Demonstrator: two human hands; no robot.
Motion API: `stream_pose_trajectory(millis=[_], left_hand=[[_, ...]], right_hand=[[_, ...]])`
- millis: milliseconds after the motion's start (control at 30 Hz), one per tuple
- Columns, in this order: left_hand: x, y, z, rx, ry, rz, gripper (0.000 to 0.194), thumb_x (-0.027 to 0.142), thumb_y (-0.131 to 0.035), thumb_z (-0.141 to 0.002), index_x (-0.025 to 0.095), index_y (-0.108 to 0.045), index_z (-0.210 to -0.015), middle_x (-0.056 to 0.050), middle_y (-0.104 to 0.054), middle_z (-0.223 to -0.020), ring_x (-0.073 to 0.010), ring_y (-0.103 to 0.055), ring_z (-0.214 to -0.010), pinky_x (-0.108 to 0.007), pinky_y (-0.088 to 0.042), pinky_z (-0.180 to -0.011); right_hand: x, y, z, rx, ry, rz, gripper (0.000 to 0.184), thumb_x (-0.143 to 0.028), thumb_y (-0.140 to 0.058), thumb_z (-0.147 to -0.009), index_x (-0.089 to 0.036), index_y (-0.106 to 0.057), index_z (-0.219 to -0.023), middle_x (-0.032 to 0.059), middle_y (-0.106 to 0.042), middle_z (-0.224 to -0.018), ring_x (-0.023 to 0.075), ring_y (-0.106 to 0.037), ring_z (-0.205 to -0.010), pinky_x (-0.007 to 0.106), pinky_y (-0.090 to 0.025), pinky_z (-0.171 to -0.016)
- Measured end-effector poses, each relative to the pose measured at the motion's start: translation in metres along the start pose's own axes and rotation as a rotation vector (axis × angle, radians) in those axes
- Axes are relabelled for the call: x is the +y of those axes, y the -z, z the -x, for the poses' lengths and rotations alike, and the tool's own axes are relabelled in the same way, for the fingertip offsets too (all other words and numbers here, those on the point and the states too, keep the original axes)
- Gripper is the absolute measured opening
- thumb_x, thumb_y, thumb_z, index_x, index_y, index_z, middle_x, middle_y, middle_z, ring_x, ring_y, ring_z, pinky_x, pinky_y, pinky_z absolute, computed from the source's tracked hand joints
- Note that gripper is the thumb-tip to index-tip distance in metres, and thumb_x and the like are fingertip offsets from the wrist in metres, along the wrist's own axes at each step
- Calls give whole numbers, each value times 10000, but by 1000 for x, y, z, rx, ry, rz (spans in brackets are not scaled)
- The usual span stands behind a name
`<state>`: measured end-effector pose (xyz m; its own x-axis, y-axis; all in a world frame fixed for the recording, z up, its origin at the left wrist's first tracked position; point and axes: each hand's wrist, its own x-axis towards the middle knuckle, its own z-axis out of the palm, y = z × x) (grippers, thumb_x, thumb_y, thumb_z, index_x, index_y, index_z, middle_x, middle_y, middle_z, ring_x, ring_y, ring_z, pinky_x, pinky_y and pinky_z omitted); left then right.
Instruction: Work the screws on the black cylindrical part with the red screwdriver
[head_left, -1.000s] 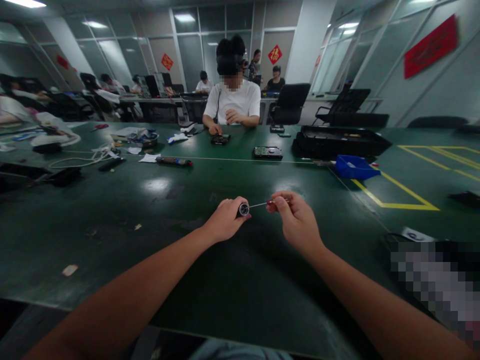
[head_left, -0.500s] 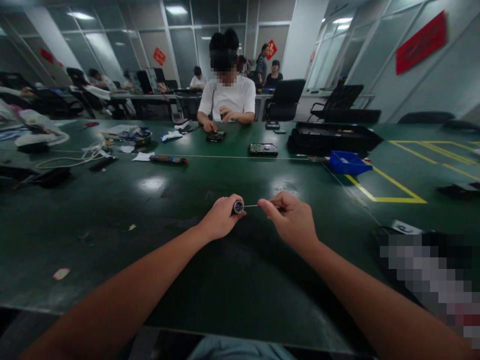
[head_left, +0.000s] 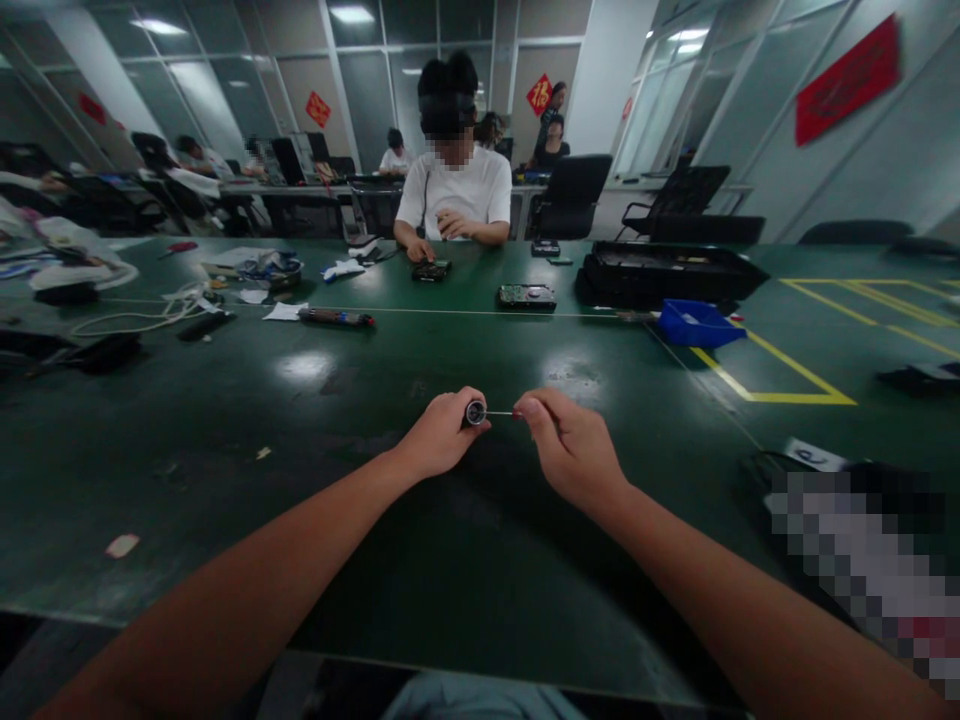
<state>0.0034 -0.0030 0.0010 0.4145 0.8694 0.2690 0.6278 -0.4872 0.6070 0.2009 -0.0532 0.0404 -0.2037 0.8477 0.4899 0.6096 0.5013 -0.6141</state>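
Observation:
My left hand [head_left: 437, 437] is closed round a small dark cylinder [head_left: 475, 412] with a silvery round rim; its open end faces me. Its kind is unclear. In my right hand [head_left: 576, 448] is a screwdriver [head_left: 501, 413], its thin metal shaft pointing left. A bit of red shows where the shaft meets my fingertips, and the fingers cover the handle. The shaft's tip meets the side of the cylinder; whether it sits in a screw cannot be seen. Both hands are held above the green table [head_left: 420, 560].
Across the table a person in a white shirt [head_left: 491, 190] handles a dark device [head_left: 431, 270]. Beyond my hands lie a hard drive [head_left: 527, 296], a blue bin [head_left: 697, 323], a black tray [head_left: 667, 270] and an electric screwdriver-like tool [head_left: 335, 317]. Cables lie left.
My right fingers have closed further over the screwdriver handle, and the hand has turned a little. My left hand and the cylinder stay nearly in place.

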Motion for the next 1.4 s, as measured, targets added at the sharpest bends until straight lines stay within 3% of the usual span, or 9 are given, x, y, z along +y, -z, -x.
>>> stream_pose_trajectory(millis=[133, 333, 433, 567, 1033, 1267, 1400], left_hand=[[0, -1, 1, 12, -7, 20, 120, 264, -609, -900, 211, -541, -984, -9, -617, -892, -187, -564, -832, -316, -419, -725], [3, 2, 1, 29, -44, -42, 110, 261, -607, -902, 206, -544, -973, -22, -620, -916, -204, -557, -869, -340, -426, -772], [2, 3, 0, 59, -64, -91, 122, 242, -614, -894, 206, -546, -989, -26, -624, -929, -209, -554, -883, -378, -424, -848], [-3, 1, -2, 5, 16, -44, 129, 280, -621, -894, 208, -561, -983, -30, -624, -923, -215, -564, -877, -378, -439, -809], [1, -1, 0, 28, -24, -29, 135, 283, -628, -889, 210, -558, -978, -17, -621, -887, -205, -561, -846, -354, -425, -784], [2, 0, 0, 42, -94, -118, 126, 244, -623, -896, 203, -562, -999, -23, -643, -933, -212, -574, -878, -386, -421, -855], [-1, -1, -1, 73, -89, -156, 126, 235, -621, -896, 204, -557, -1000, -22, -640, -929, -217, -574, -893, -388, -428, -860]], right_hand=[[5, -7, -1, 123, -107, -238, 213, -348, -505, -963, -216, -553, -1124, 58, -688, -902, 204, -674, -824, 355, -506, -756], [26, -17, -11, 192, -299, -665, 259, -457, -550, -924, -210, -619, -958, 33, -650, -817, 181, -645, -759, 372, -544, -772], [35, -16, -16, 163, -419, -801, 288, -495, -555, -905, -211, -593, -879, 23, -615, -754, 171, -624, -687, 370, -562, -723], [36, -12, -17, 237, -375, -669, 261, -473, -563, -907, -212, -587, -909, 22, -631, -802, 163, -629, -701, 350, -550, -711], [10, -6, 1, 85, -29, -105, 171, -350, -467, -987, -228, -564, -1056, 56, -718, -891, 211, -712, -827, 355, -515, -759], [3, -3, 3, 27, 133, 64, 149, -287, -493, -968, -208, -573, -1065, 88, -713, -950, 216, -692, -852, 345, -510, -744], [3, -3, 3, 67, 170, 78, 139, -256, -488, -965, -192, -571, -1057, 87, -712, -932, 211, -686, -837, 340, -509, -736]])
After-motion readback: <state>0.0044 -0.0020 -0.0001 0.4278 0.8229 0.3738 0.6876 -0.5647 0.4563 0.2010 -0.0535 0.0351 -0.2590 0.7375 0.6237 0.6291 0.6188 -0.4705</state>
